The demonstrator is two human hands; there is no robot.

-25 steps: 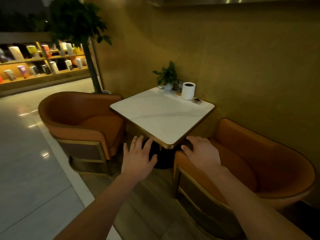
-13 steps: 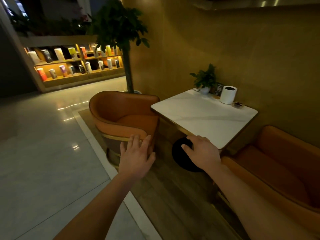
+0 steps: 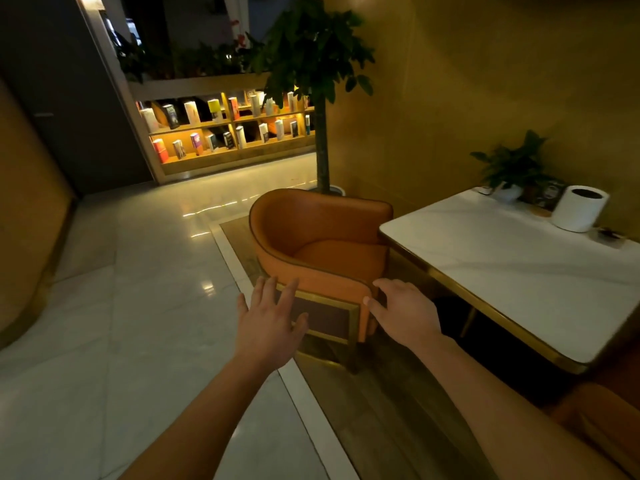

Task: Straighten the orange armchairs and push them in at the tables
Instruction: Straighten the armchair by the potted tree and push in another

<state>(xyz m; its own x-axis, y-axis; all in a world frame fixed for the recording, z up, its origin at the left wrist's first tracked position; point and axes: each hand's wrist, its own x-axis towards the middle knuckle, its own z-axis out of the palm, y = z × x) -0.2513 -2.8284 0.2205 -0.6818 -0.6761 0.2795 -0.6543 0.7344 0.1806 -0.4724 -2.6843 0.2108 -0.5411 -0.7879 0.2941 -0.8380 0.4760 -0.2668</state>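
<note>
An orange armchair (image 3: pixel 322 244) with a gold-trimmed dark side panel stands at the left side of a white marble table (image 3: pixel 512 265), its seat facing the table. My left hand (image 3: pixel 268 323) is spread open in front of the chair's near side panel, fingers apart. My right hand (image 3: pixel 405 311) is open at the front end of the chair's near armrest, thumb against the orange edge. A second orange armchair (image 3: pixel 599 420) shows only as a corner at the bottom right.
A tall potted tree (image 3: pixel 320 98) stands right behind the chair. On the table's far edge are a small potted plant (image 3: pixel 512 171) and a white cylinder (image 3: pixel 580 207). Glossy tiled floor (image 3: pixel 121 306) spreads to the left; a lit bookshelf (image 3: pixel 225 129) lies beyond.
My view has swung left from the right armchair to the left one. Both hands have come forward to the left chair's near side, the right one leaving the table's corner.
</note>
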